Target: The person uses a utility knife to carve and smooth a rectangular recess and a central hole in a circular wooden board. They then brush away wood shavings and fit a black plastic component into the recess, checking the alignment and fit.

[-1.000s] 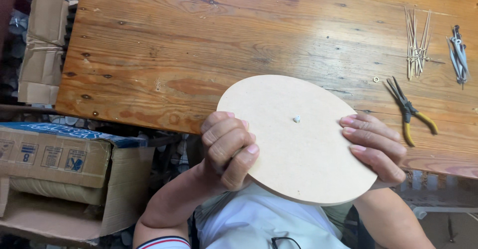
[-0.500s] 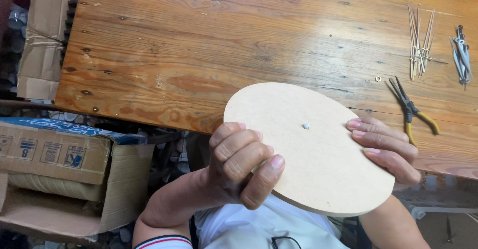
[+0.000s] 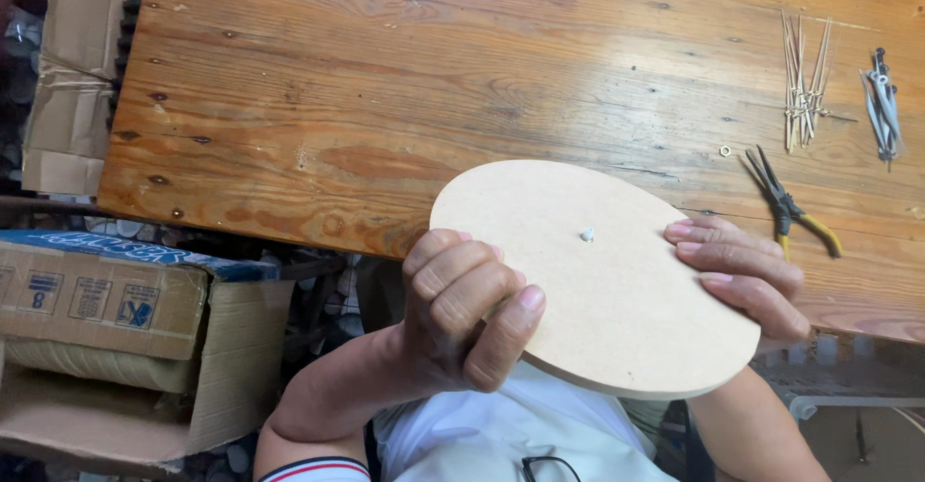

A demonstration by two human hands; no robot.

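I see the long wooden surface filling the upper view, and off its left end an open cardboard box, while the round fibreboard disc is held tilted just over the surface's near edge, a small pale peg at its centre. My left hand is curled shut on the disc's near-left rim with the thumb on top, and my right hand presses flat fingers onto the right rim. Right of the disc on the surface lie yellow-handled pliers, beyond them a bundle of thin wooden sticks and some grey cable ties.
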